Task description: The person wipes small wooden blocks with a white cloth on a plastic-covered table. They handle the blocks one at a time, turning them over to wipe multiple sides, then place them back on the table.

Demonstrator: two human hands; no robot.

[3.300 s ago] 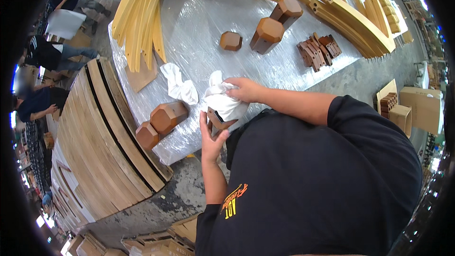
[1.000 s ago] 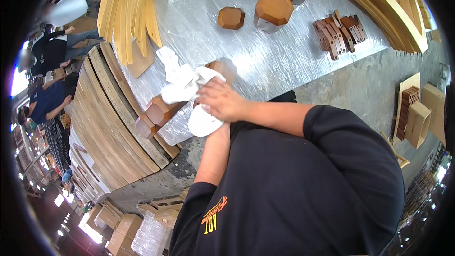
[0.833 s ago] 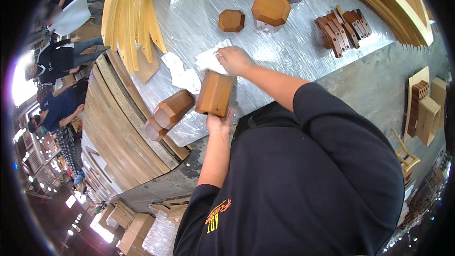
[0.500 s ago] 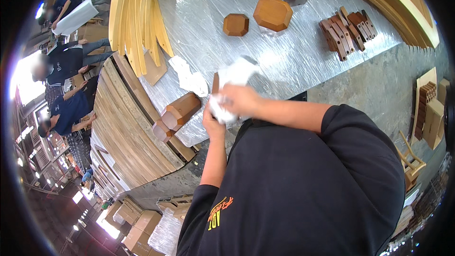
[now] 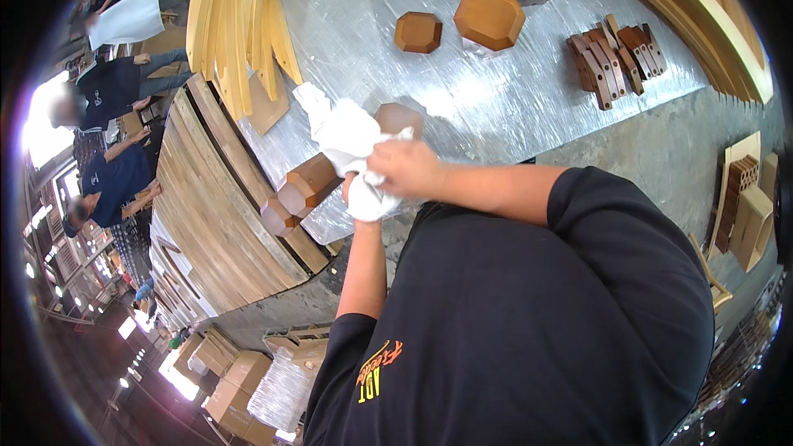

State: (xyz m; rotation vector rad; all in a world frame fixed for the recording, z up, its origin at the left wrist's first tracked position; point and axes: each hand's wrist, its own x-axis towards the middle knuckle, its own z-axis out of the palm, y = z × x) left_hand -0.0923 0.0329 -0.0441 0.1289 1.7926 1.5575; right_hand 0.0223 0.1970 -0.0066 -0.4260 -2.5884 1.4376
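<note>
My right hand [image 5: 406,168] is closed on a crumpled white cloth [image 5: 340,126], pressing it against a brown wooden block [image 5: 401,118] with an angular end. My left hand [image 5: 350,187] grips from below and is mostly covered by the cloth; only part of its fingers shows. The block's far end sticks out beyond the cloth, and its near part is hidden. Just left of my hands, two brown octagonal wooden blocks, a longer one [image 5: 307,183] and a shorter one [image 5: 277,216], lie by the edge of the film-covered table [image 5: 347,25].
Octagonal wooden pieces [image 5: 489,18] and small dark brown slats [image 5: 615,59] sit on the table's far side. Curved pale wooden strips [image 5: 235,25] lie far left, more curved parts [image 5: 702,21] far right. Stacked boards [image 5: 223,206] adjoin at left. Several people stand beyond; cartons [image 5: 239,392] stand behind left.
My right hand has moved slightly down with the cloth, which now spreads over my left hand. The block has turned, showing its angular end. My view has shifted a little.
</note>
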